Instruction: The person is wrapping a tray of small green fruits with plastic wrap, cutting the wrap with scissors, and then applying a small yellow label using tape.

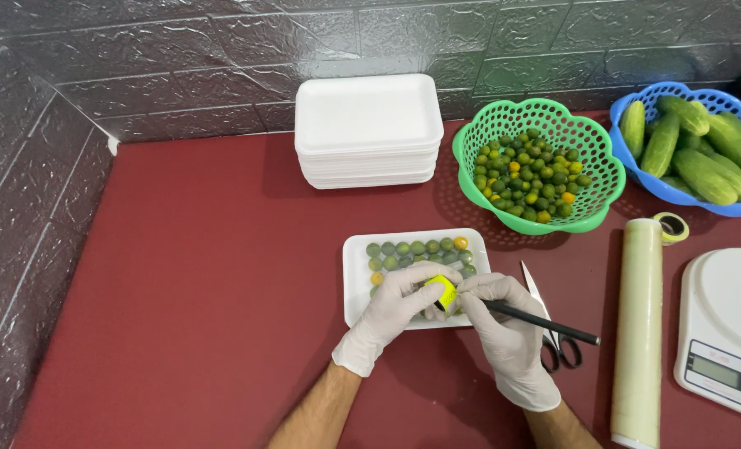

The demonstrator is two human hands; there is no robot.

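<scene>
Over tray (355, 283): left hand (391, 312) pinches yellow label (445, 291), right hand (503, 320) grips pen (545, 323); tip hidden.

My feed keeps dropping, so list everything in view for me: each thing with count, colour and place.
foam tray with fruit: one, white, centre of table, under the hands
small round fruits: many, green, a few orange, in that tray
yellow label: one, between both hands
black pen: one, in right hand
stack of foam trays: one stack, white, by the wall
green basket: one, holds more small fruits
blue basket: one, holds green cucumbers
scissors: one pair, right of the tray
film roll: one, pale
tape roll: one, yellowish
scale: one, white, right edge
left hand: white glove
right hand: white glove
</scene>
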